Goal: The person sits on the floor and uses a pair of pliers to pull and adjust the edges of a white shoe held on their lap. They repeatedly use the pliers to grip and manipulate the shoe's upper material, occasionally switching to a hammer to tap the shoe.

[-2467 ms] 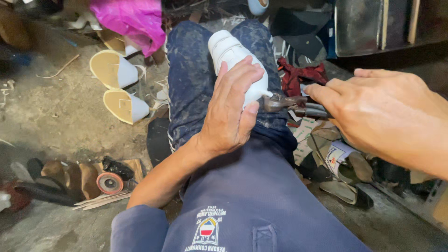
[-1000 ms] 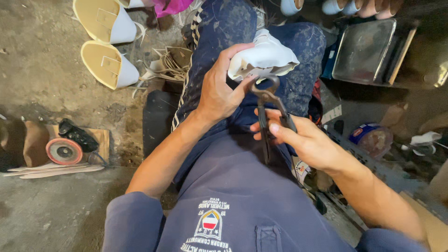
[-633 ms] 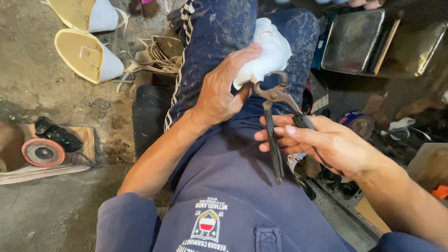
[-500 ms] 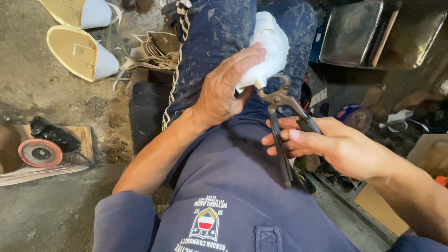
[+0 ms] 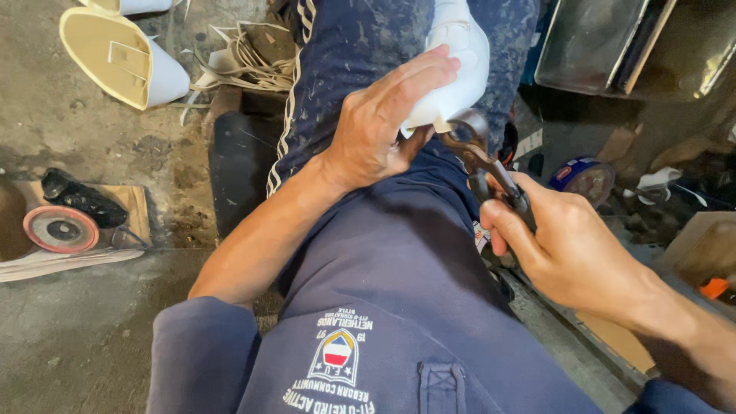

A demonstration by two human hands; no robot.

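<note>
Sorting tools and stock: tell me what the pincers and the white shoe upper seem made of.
Pincers: dark steel by the look, dull grey with worn, slightly shiny jaws. Shoe upper: smooth white sheet, probably leather or synthetic; it folds softly under the left hand. The right hand grips the pincers.

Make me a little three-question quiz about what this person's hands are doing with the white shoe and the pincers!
1. True or false: the left hand presses the white shoe down on the person's knee.
2. Which hand grips the metal pincers? A) left B) right C) both
3. Fill the gap: the pincers' head meets the shoe at its ___ edge, just below the left hand's fingers.

Key
1. True.
2. B: the right hand wraps the handles.
3. Lower, the edge nearest the person.
</note>
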